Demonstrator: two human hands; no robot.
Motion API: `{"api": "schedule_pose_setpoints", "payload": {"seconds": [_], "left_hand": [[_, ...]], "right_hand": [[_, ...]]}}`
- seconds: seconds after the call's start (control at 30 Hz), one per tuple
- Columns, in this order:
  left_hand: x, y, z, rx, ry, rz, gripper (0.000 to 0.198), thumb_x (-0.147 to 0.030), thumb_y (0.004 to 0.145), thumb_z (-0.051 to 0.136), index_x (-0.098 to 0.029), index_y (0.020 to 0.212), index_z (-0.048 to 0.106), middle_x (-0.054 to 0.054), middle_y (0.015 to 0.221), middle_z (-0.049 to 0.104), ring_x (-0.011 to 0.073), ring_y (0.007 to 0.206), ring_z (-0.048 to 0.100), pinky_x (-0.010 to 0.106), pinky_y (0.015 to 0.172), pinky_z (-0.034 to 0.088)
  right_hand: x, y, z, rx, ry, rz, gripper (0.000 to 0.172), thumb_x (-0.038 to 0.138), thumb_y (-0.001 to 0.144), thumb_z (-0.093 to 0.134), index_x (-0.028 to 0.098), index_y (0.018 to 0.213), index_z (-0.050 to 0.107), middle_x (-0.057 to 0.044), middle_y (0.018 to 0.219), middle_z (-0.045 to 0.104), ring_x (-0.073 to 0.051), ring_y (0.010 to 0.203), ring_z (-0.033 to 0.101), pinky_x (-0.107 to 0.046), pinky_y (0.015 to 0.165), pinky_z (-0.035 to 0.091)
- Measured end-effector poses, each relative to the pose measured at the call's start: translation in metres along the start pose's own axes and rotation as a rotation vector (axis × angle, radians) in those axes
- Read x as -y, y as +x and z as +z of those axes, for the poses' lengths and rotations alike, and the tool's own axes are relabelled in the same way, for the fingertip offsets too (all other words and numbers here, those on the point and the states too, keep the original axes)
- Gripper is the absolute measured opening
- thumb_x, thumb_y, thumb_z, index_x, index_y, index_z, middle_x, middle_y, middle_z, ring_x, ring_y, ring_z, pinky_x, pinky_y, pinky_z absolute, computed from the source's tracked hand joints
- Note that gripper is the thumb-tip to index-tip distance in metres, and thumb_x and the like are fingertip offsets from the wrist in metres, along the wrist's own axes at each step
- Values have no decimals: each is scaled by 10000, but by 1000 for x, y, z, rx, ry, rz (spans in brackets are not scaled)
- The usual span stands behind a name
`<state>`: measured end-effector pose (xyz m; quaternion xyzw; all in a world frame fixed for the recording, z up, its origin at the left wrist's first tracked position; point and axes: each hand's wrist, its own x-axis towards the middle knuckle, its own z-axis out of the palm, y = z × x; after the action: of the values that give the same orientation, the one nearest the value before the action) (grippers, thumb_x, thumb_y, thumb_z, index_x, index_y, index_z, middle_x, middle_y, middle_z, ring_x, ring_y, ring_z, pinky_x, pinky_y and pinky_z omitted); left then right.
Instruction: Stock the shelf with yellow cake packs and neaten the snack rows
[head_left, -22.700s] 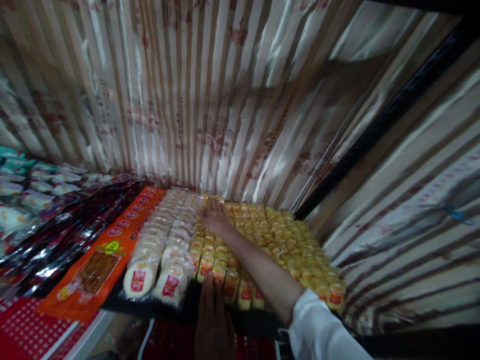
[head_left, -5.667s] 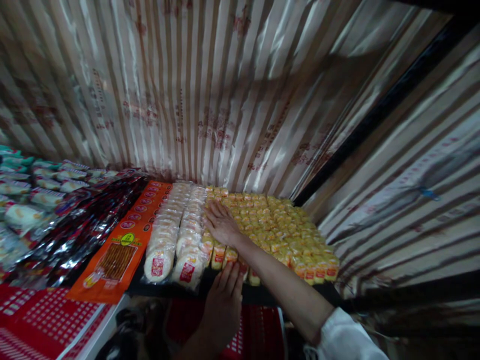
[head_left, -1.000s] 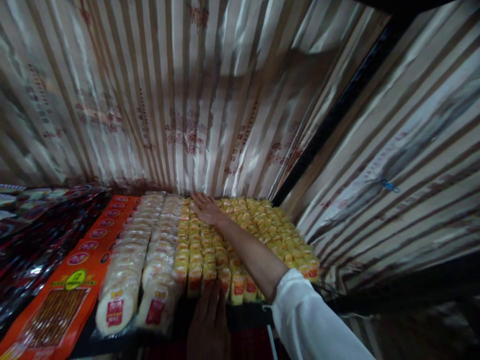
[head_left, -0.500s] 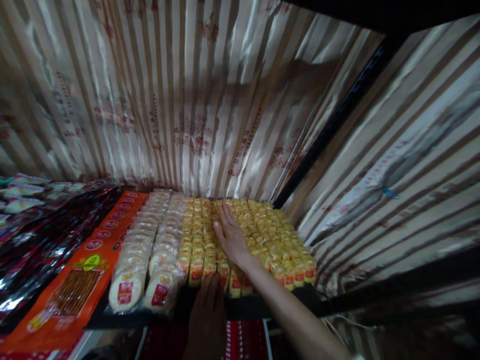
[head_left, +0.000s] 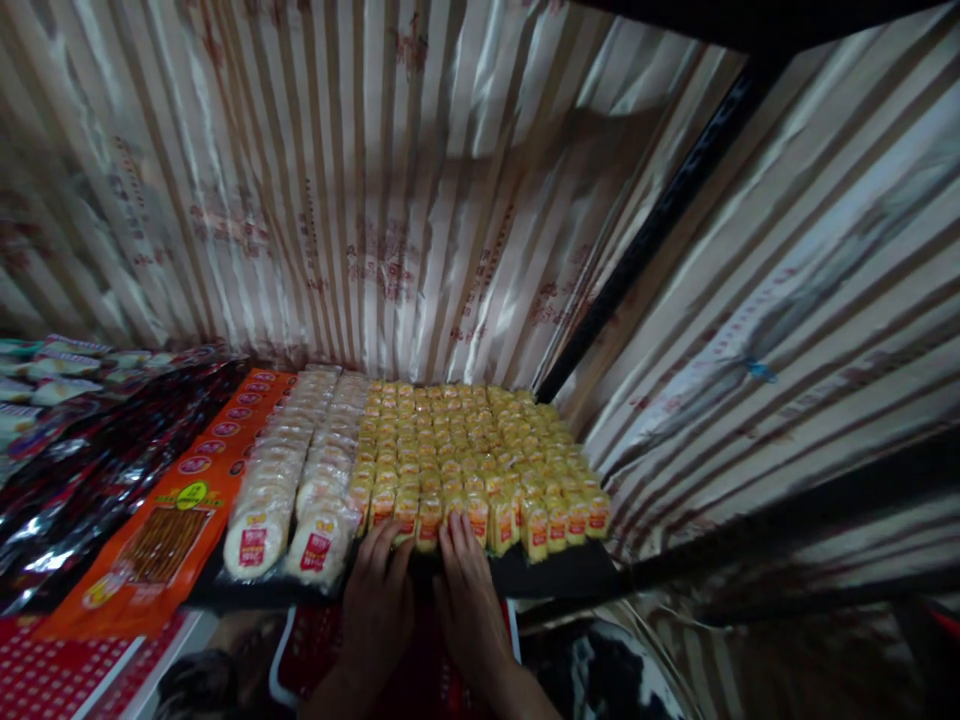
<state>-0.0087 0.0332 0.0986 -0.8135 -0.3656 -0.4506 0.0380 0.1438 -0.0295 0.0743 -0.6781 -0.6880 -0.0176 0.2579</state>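
Note:
Rows of small yellow snack packs (head_left: pixel 450 440) with red and orange labels stand packed together on a black shelf (head_left: pixel 555 568). My left hand (head_left: pixel 377 590) lies at the front of these rows, its outstretched fingertips against the lower faces of the front packs. Just to its right, my right hand (head_left: pixel 466 590) also reaches forward, fingers straight and touching the front packs. Neither hand grips anything. Left of the yellow packs run two rows of round white crackers (head_left: pixel 321 545) in clear wrappers.
An orange snack packet (head_left: pixel 169 530) hangs past the shelf's front. Dark shiny packets (head_left: pixel 97 470) lie further left. Striped sheeting (head_left: pixel 420 180) covers the back and right sides, and a black post (head_left: pixel 645 240) slants up at the corner. A red crate or box (head_left: pixel 300 640) sits below.
My right hand has drawn back from the top of the yellow packs to their front. The left hand has shifted slightly left. The front row looks more even in the middle.

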Motion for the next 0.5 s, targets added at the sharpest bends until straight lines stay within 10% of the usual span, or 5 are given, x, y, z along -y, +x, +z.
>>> {"api": "schedule_pose_setpoints", "payload": {"seconds": [0.23,0.5], "left_hand": [[-1,-20,-1,34,14,41,410,-13,792,367,-135,1137,552,107,1201,573,207,1222,448,359,959,468],[-7,-23,2,163,85,129,481,-25,782,355,-61,1238,505,150,1378,444,261,1362,251,355,989,447]], "right_hand": [[8,87,-41,-60,-24,-69,532,314,944,283,210,1457,191,-58,1514,176,-234,1394,146,-499,1120,218],[3,237,-21,418,-225,-38,557,378,954,191,101,1431,266,-98,1502,204,-200,1399,134,-419,1140,78]]}}
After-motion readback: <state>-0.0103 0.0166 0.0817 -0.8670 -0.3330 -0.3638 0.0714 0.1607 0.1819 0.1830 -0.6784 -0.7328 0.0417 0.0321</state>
